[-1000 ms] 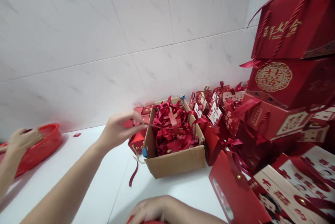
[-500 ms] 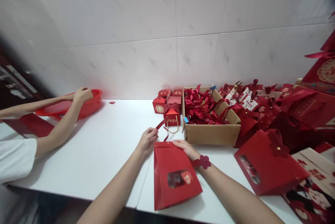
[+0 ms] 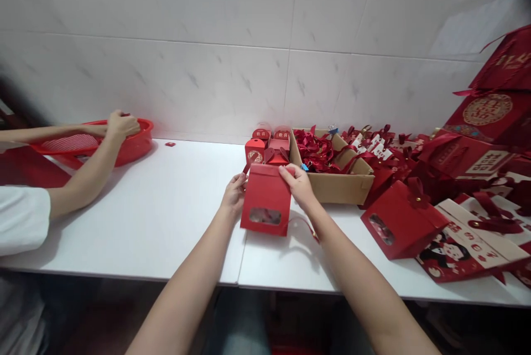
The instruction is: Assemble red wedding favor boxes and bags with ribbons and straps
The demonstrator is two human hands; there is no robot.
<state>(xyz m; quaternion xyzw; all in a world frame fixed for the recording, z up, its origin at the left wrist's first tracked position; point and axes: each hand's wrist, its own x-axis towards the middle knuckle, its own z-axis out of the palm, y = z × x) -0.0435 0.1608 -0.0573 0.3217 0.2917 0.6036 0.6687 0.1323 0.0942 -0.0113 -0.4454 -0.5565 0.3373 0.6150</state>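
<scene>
Pinching right hand (image 3: 299, 184): steadying windowed gift bag (image 3: 267, 194) by top edge, mid-frame
Left hand (image 3: 234, 193): pinching ribbon (image 3: 247, 168)
Ribbon: ideally staying untwisted

The held bag (image 3: 267, 192) is coloured plain red, while the bench (image 3: 186, 205) is finished in white. Along its back edge, dark red ribbons (image 3: 313, 150) are framed by a brown carton (image 3: 338, 188). Toward the right end, a red stacked box (image 3: 486, 109) is patterned with a round gold emblem. White wall tiles (image 3: 228, 62) are veined with grey.
</scene>
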